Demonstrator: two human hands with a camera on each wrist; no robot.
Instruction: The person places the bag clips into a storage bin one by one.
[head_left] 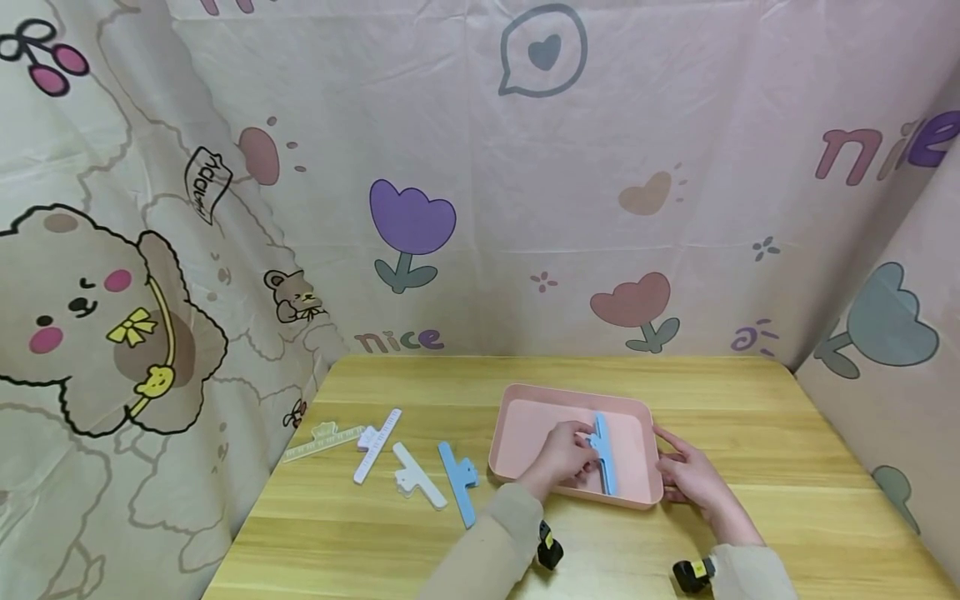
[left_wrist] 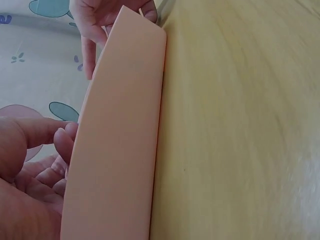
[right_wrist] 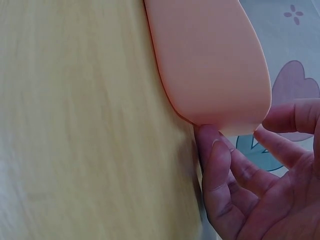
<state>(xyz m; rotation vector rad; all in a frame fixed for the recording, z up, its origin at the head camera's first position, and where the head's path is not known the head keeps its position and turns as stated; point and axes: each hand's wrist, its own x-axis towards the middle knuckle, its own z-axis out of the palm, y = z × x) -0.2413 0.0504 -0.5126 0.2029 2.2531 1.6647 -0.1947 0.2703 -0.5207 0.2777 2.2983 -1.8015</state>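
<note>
From above I see the blue clip (head_left: 609, 468) inside the pink tray (head_left: 534, 425), pinched by the left hand (head_left: 558, 457); in the left wrist view the tray's wall hides it. The right wrist view shows the right hand (right_wrist: 270, 187) gripping the tray's corner. Another blue clip (head_left: 454, 479), a white clip (head_left: 423, 482), a purple clip (head_left: 379, 443) and a clear clip (head_left: 326, 444) lie left.

The tray (head_left: 525, 429) is pink, the clip inside (head_left: 606, 462) light blue, the table (head_left: 817, 500) yellow wood-grained, the backdrop (head_left: 510, 192) tulip-printed, the leftmost clip (head_left: 325, 442) perhaps yellowish.
</note>
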